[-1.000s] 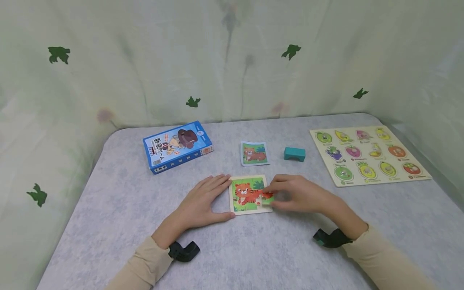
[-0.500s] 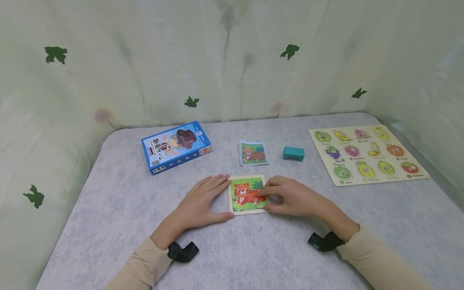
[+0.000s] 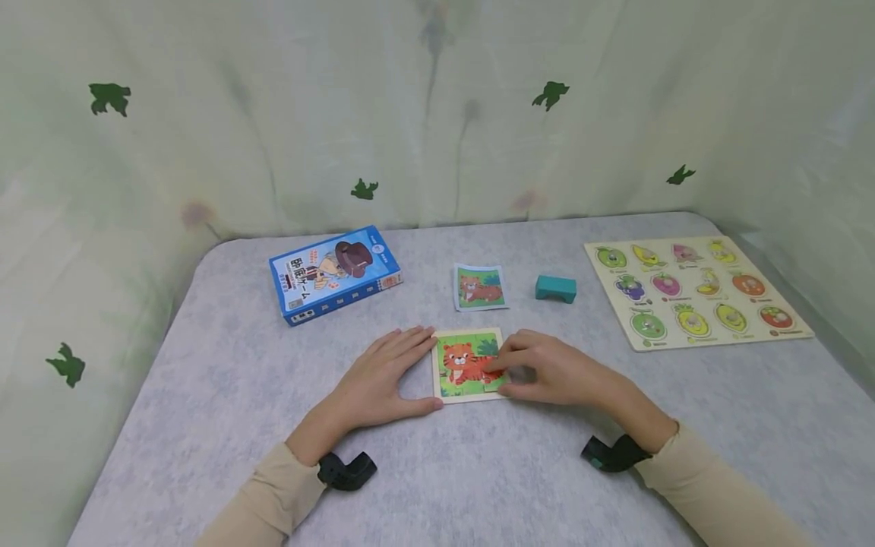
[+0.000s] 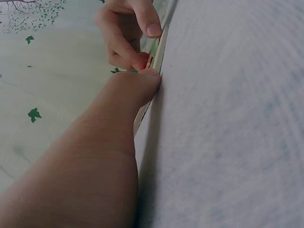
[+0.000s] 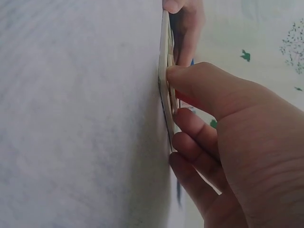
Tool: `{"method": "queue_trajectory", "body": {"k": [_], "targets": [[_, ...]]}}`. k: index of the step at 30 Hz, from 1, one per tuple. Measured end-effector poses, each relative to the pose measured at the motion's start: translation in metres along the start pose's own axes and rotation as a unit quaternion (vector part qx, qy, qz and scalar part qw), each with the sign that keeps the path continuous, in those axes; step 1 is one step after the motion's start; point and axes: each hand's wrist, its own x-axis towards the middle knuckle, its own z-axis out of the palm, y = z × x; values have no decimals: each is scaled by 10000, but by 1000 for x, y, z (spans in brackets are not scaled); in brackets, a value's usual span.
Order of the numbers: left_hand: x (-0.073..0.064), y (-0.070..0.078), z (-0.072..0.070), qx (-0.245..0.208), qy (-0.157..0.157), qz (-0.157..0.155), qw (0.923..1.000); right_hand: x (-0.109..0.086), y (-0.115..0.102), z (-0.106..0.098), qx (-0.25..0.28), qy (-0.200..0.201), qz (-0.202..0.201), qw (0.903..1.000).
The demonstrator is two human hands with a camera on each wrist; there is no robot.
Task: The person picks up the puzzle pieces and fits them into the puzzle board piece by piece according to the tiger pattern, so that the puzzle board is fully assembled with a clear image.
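Note:
A square wooden tiger puzzle (image 3: 459, 386) lies on the cloth-covered table in the head view. My left hand (image 3: 383, 384) rests flat at its left side, straight fingers at the upper corner and thumb at the lower one. From the right, my right hand (image 3: 557, 371) pinches a jigsaw piece (image 3: 494, 387) between thumb and fingers over the puzzle's lower right corner. That piece sits slightly raised and overlaps the picture there; the fingers hide part of it. Seen edge-on in the right wrist view, the board (image 5: 164, 71) has the right thumb pressed close to its top.
Behind the puzzle lie a tiger picture card (image 3: 480, 289) and a teal block (image 3: 555, 289). A blue game box (image 3: 335, 275) is at the back left. On the right lies a wooden fruit puzzle board (image 3: 697, 292). A pale curtain (image 3: 424, 114) hangs behind the table.
My right hand has moved left with the jigsaw piece, from beside the puzzle's right edge to over its lower right corner, then stayed about there. The left hand has kept its place.

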Motion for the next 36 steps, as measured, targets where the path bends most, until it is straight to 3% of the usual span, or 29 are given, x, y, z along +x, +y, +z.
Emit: {"method": "queue_trajectory", "body": {"k": [21, 36], "targets": [[1, -1, 1, 92, -60, 22, 9999, 1, 6, 1, 331, -188, -7, 9993], [0, 1, 0, 81, -54, -7, 10000, 0, 5, 0, 261, -239, 9, 9994]]}}
